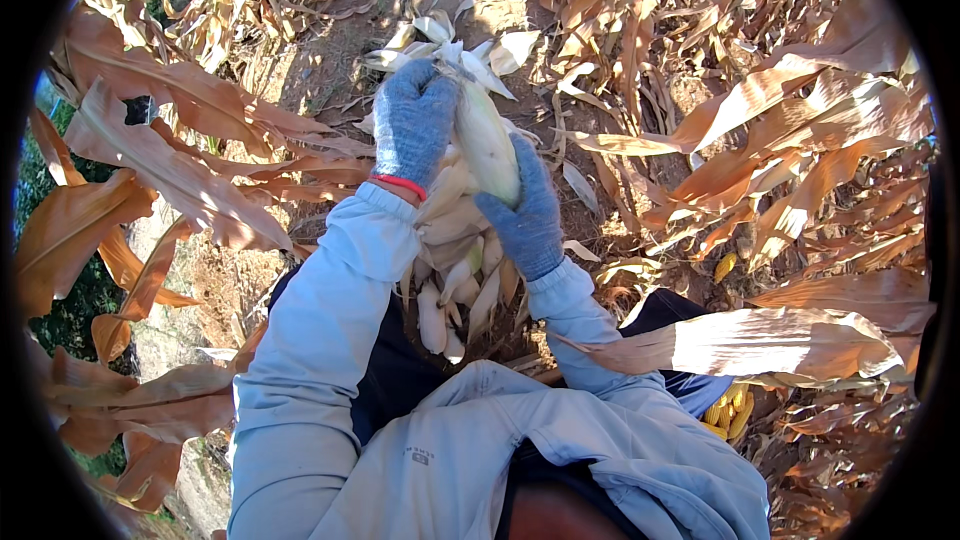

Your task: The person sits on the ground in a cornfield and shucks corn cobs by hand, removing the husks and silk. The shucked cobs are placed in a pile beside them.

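An ear of corn (486,139) in its pale husk is held between both of my hands, above a heap of other husk-covered ears (450,229). My left hand (415,116), in a blue-grey knit glove with a red band at the wrist, grips the husk at the ear's far end. Around the near end, the gloved fingers and thumb of my right hand (529,210) are wrapped. Loose husk leaves (435,37) spread out on the ground just beyond the ear. The ear's kernels are hidden by the husk.
Dry corn stalks and leaves stand close on the left (172,157) and right (780,135). One long dry leaf (750,343) crosses near my right forearm. Bare yellow cobs (727,411) lie at my right side, and another yellow cob (724,268) rests farther out on the soil.
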`<action>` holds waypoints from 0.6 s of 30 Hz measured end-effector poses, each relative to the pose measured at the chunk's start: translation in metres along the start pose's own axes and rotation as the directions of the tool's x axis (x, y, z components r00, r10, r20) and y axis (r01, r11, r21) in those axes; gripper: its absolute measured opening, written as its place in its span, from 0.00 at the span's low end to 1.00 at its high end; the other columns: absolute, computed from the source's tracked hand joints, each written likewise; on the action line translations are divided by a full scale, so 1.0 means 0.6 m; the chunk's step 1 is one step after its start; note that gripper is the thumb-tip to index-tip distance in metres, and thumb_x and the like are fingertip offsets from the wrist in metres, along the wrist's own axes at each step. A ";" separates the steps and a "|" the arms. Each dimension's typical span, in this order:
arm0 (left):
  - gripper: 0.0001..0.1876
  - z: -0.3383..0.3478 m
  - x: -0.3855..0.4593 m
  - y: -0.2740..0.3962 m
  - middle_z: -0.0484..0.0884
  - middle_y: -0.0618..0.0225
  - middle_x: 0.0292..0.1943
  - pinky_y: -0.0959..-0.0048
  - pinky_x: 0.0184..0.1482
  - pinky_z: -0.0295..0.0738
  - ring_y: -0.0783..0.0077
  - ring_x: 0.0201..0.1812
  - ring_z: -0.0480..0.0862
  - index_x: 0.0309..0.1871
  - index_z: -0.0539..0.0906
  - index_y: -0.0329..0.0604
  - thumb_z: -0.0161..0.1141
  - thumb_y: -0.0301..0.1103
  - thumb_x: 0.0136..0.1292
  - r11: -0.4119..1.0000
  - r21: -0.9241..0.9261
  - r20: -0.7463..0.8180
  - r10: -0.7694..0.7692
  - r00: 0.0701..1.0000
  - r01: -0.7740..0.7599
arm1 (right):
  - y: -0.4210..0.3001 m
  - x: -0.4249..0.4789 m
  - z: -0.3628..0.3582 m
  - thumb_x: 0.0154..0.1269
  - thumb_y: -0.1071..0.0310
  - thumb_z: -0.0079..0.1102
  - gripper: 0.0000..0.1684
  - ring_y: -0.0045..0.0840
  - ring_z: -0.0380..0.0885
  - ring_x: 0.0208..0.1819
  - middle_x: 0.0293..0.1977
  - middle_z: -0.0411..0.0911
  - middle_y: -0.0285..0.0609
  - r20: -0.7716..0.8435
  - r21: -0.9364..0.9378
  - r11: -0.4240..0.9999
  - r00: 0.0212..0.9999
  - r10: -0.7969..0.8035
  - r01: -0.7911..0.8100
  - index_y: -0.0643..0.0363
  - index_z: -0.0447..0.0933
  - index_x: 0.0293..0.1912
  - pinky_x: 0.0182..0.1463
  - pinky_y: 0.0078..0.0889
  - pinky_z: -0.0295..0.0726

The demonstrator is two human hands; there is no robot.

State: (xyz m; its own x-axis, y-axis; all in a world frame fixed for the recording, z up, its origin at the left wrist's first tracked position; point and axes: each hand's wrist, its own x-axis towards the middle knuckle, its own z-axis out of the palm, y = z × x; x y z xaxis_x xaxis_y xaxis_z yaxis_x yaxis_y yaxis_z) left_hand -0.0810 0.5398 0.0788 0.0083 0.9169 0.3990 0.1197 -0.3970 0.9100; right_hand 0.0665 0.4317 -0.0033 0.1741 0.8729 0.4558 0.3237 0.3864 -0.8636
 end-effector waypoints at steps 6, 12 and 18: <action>0.08 0.032 -0.013 0.005 0.83 0.70 0.31 0.75 0.35 0.75 0.79 0.32 0.79 0.41 0.87 0.37 0.57 0.27 0.69 0.841 -0.485 -0.011 -0.279 0.960 0.239 | 0.030 -0.010 0.036 0.59 0.68 0.73 0.47 0.37 0.69 0.66 0.66 0.68 0.53 -0.070 0.244 0.970 0.997 0.041 -0.022 0.64 0.60 0.74 0.68 0.38 0.71; 0.08 0.033 -0.043 -0.041 0.83 0.65 0.43 0.71 0.45 0.83 0.73 0.41 0.84 0.49 0.82 0.38 0.53 0.24 0.74 0.985 0.062 0.010 0.162 0.987 -0.163 | 0.015 -0.010 0.041 0.80 0.63 0.52 0.33 0.27 0.70 0.64 0.67 0.67 0.44 0.050 0.342 0.908 0.970 0.239 -0.241 0.65 0.55 0.75 0.67 0.32 0.71; 0.08 0.061 -0.060 -0.039 0.79 0.65 0.39 0.76 0.40 0.82 0.76 0.36 0.79 0.53 0.76 0.35 0.50 0.26 0.78 0.558 -0.748 0.267 -0.245 0.932 0.361 | 0.042 -0.016 0.032 0.82 0.54 0.47 0.29 0.27 0.72 0.61 0.61 0.73 0.45 0.159 0.384 0.811 0.897 0.413 -0.442 0.65 0.62 0.71 0.66 0.35 0.72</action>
State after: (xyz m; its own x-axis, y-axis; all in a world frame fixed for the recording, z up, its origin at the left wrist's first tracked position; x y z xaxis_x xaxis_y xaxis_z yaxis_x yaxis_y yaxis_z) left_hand -0.0479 0.5173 0.0392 0.2434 0.9626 0.1189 -0.6723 0.0791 0.7360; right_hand 0.0553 0.4388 -0.0337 0.1421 0.9897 0.0178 -0.1718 0.0424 -0.9842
